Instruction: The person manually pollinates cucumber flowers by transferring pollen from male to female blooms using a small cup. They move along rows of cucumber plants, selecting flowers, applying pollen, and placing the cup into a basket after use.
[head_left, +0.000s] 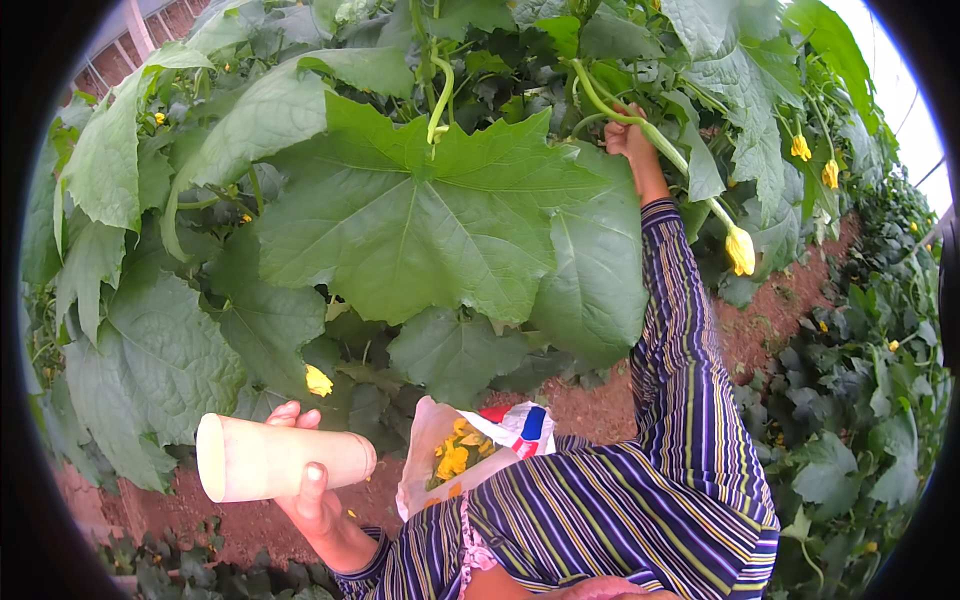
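Observation:
My left hand (311, 480) is closed around a pale, tapered cup (285, 457), which lies tilted on its side with its wide end to the left. My right hand (630, 139) reaches up among the leaves at the upper right, its fingers at the stem of a young green luffa-like fruit (664, 146). That fruit hangs down to the right and ends in a yellow flower (740, 251). Leaves partly hide the fingers, so their exact grip is unclear. Another thin curved green fruit (442, 97) hangs above a broad leaf (420, 217) between the hands.
An open white bag (420, 450) with yellow flowers (452, 461) inside is at my front. Dense vines surround both arms, with yellow flowers at the right (829, 174) and near the cup (318, 381). Reddish soil (787, 300) shows below, and another leafy row (825, 472) stands at right.

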